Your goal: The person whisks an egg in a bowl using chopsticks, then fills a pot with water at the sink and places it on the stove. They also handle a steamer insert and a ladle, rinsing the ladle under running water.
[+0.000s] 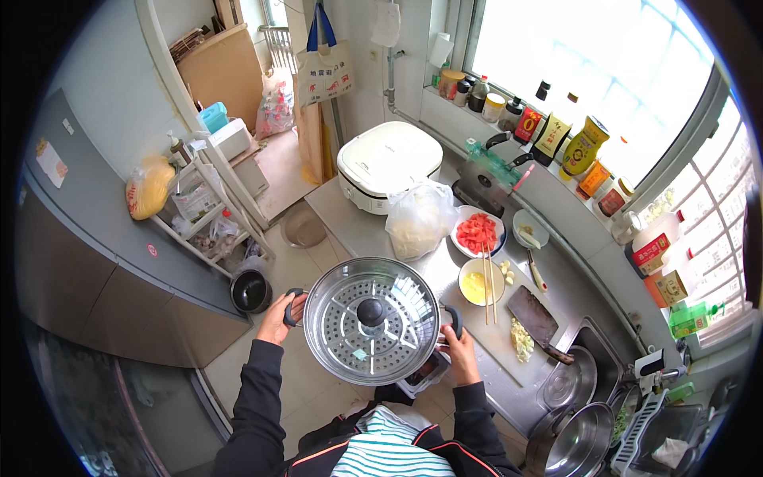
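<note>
Between my two hands I carry a steel steamer pot [351, 352] in front of my body. A glass lid [334, 298] with a black knob [371, 312] covers it, and a perforated steamer tray shows through the glass. My left hand [278, 319] grips the dark side handle on the left. Around the opposite handle my right hand [460, 353] is closed. The pot's underside is hidden from me.
Along the counter [334, 203] stand a white rice cooker [390, 158], a plate of chopped red food [477, 231] and a bowl of beaten egg [475, 288] with chopsticks. A cleaver [533, 313] lies on the cutting board [489, 334]. A sink [602, 352] holds metalware. A black pot [251, 292] sits low at left.
</note>
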`<state>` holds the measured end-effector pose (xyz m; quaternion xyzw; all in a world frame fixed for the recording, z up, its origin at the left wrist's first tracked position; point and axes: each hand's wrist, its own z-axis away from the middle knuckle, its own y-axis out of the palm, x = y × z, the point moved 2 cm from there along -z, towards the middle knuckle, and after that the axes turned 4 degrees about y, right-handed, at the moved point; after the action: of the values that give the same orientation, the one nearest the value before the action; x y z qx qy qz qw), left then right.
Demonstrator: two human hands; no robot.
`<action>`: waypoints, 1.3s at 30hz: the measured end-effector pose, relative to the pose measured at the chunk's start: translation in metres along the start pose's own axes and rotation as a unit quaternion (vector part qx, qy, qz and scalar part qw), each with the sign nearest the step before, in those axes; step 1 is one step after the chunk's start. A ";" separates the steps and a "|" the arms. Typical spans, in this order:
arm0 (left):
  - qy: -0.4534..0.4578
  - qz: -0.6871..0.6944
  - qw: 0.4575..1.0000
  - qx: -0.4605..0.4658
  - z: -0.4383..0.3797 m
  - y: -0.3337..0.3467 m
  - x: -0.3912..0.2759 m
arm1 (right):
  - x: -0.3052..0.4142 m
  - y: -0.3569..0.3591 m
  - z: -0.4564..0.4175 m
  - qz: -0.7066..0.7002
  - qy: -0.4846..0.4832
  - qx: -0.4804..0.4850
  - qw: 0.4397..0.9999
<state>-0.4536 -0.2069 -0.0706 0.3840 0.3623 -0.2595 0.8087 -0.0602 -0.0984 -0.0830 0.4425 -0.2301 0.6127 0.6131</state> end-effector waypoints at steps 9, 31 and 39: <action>-0.116 0.017 0.990 0.073 -0.111 0.008 0.031 | -0.041 -0.011 -0.037 -0.020 0.024 -0.119 0.992; -0.062 -0.220 0.969 0.094 -0.209 0.048 0.024 | -0.056 0.010 -0.055 -0.052 -0.018 -0.334 0.941; 0.314 -0.245 0.915 0.064 -0.137 0.132 0.002 | -0.073 -0.018 -0.013 -0.050 -0.077 -0.444 0.891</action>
<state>-0.4135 -0.0206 -0.0753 0.3959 0.6625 -0.3382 0.5385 -0.0565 -0.1253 -0.1543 0.1810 -0.5025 0.3791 0.7556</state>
